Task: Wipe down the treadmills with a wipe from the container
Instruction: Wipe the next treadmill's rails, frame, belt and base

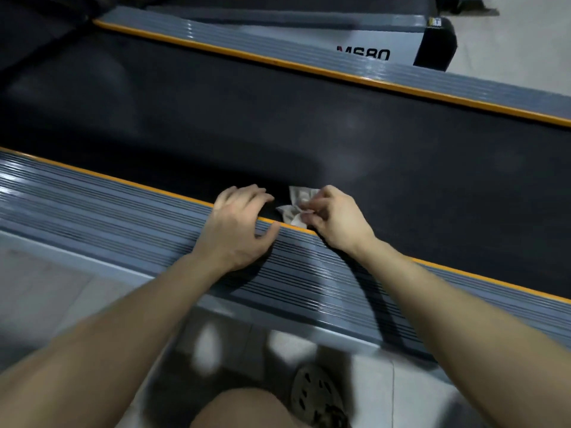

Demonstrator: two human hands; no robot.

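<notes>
1. Wiping is under way at the near edge of the treadmill belt (309, 125).
2. The right hand (335, 222) pinches a crumpled white wipe (296, 208) on the belt beside the orange strip (154, 188).
3. The left hand (238, 227), fingers spread, rests on the ribbed side rail (108, 211).
4. Likely next: flatten the wipe, then sweep along belt and rail.

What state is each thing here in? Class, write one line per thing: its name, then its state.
left hand: open, fingers spread, rests on the near side rail
right hand: pinches the wipe
wipe: crumpled, at the near edge of the belt
belt: dark and bare; cannot tell whether it is running
near side rail: ribbed, grey, orange strip along its inner edge
</notes>
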